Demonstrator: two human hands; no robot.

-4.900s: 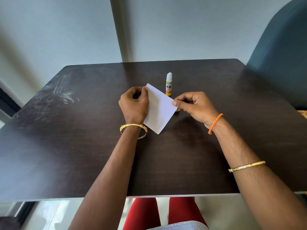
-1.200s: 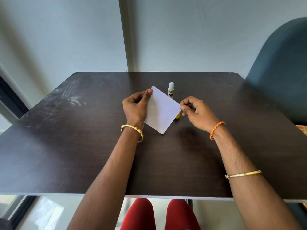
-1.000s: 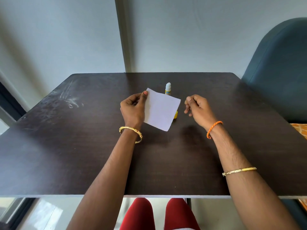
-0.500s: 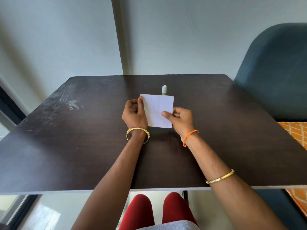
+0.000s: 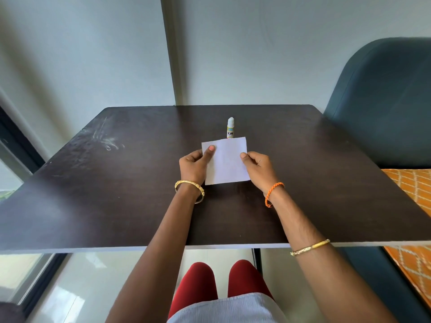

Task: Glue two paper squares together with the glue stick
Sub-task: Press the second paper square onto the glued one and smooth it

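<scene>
A white paper square (image 5: pixel 225 162) is held up squarely over the middle of the dark table (image 5: pixel 116 194). My left hand (image 5: pixel 193 167) pinches its left edge, thumb on the front face. My right hand (image 5: pixel 257 170) pinches its right edge with the thumb on the front. Whether this is one sheet or two stacked sheets cannot be told. Behind the paper stands a capped glue stick (image 5: pixel 230 128), white cap and yellow label, upright; the paper's top edge hides its lower part.
A dark teal chair (image 5: pixel 382 108) stands at the table's right side, with an orange patterned cloth (image 5: pixel 415 190) beside it. A wall runs close behind the table. White scuff marks (image 5: pixel 105 138) lie on the table's far left.
The paper has turned from a tilted diamond to level. My right hand let go of it a second ago, then took hold of its right edge again.
</scene>
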